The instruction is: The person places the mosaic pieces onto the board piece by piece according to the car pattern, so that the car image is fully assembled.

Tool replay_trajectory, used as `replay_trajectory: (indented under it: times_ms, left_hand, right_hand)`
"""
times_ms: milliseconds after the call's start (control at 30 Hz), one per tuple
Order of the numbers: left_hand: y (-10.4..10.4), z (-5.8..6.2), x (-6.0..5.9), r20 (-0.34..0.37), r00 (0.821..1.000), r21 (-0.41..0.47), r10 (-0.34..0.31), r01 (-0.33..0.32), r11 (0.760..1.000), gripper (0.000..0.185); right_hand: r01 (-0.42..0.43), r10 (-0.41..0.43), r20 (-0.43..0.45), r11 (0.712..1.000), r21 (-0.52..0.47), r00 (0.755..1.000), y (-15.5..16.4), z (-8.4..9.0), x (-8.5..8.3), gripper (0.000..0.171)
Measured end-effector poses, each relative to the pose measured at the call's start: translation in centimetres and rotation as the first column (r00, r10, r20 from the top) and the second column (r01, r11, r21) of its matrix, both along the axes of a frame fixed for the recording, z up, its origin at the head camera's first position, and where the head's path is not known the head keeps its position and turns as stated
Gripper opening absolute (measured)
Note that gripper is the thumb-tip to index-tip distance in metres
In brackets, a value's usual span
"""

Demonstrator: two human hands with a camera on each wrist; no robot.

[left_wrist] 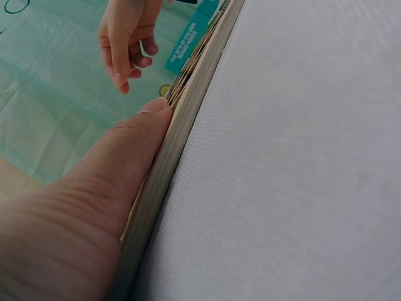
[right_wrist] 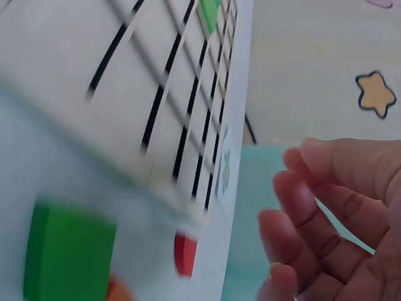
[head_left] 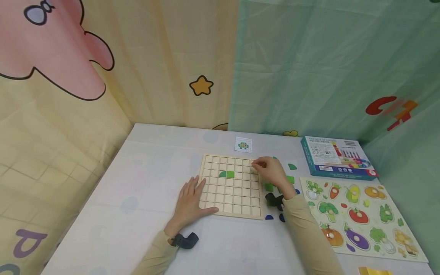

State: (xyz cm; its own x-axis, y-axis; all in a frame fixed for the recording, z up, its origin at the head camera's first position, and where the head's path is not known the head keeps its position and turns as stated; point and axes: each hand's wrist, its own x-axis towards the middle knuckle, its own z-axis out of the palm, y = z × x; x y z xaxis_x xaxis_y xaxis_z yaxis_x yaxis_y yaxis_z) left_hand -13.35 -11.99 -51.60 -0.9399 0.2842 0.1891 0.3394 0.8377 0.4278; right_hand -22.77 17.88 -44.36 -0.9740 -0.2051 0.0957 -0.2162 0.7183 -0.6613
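Note:
A wooden grid board [head_left: 237,209] lies on the table, with a green rounded piece [head_left: 223,174] and a green square piece [head_left: 230,174] side by side on it. My left hand [head_left: 188,202] rests at the board's near left corner, fingers extended along its left side. In the left wrist view, the thumb [left_wrist: 135,135] lies along the board's edge. Over the board's far right corner hovers my right hand [head_left: 271,170], fingers loosely bent. Nothing shows between its fingertips [right_wrist: 288,188]. Below that hand are a green block [right_wrist: 72,251] and a red piece [right_wrist: 185,254].
Behind the board lies a small picture card [head_left: 243,144]. Green pieces [head_left: 290,179] and blue pieces [head_left: 269,217] are scattered right of the board, partly hidden by my right arm. Farther right are a cardboard box [head_left: 338,156] and a vegetable puzzle board [head_left: 359,229]. Curtains [head_left: 295,68] hang behind.

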Motion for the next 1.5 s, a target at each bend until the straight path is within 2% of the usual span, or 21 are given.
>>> replay_trajectory:
  times_ms: [300, 467, 867, 1033, 1300, 1500]
  left_hand:
    - [0.0, 0.2, 0.1, -0.001, 1.0, 0.003, 0.003, -0.003, 1.0, 0.109]
    - [0.0, 0.1, 0.0, -0.007, 1.0, 0.003, -0.001, 0.001, 1.0, 0.108]
    - [0.0, 0.0, 0.0, -0.021, 1.0, 0.005, -0.002, 0.002, 1.0, 0.108]
    - [0.0, 0.0, 0.0, -0.019, 1.0, 0.0, -0.003, 0.003, 1.0, 0.108]
    - [0.1, 0.1, -0.1, -0.001, 1.0, 0.004, 0.0, 0.0, 1.0, 0.109]
    - [0.1, 0.1, 0.0, 0.01, 1.0, 0.004, 0.004, -0.004, 1.0, 0.109]
  right_hand:
    - [0.106, -0.105, -0.018, 0.993, 0.057, 0.994, 5.1, -0.5, -1.4, 0.02]
    - [0.175, -0.183, 0.074, 0.979, 0.105, 0.98, 6.6, -0.7, -2.5, 0.024]
    - [0.243, -0.264, 0.24, 0.963, 0.113, 0.934, 6.6, -1.4, -4.5, 0.032]
    - [0.262, -0.293, 0.237, 0.953, 0.152, 0.926, 6.6, -1.8, -4.9, 0.032]
    - [0.286, -0.312, 0.252, 0.949, 0.136, 0.916, 7.0, -2.1, -4.7, 0.032]
    - [0.267, -0.289, 0.249, 0.956, 0.119, 0.924, 7.2, -2.1, -4.5, 0.027]
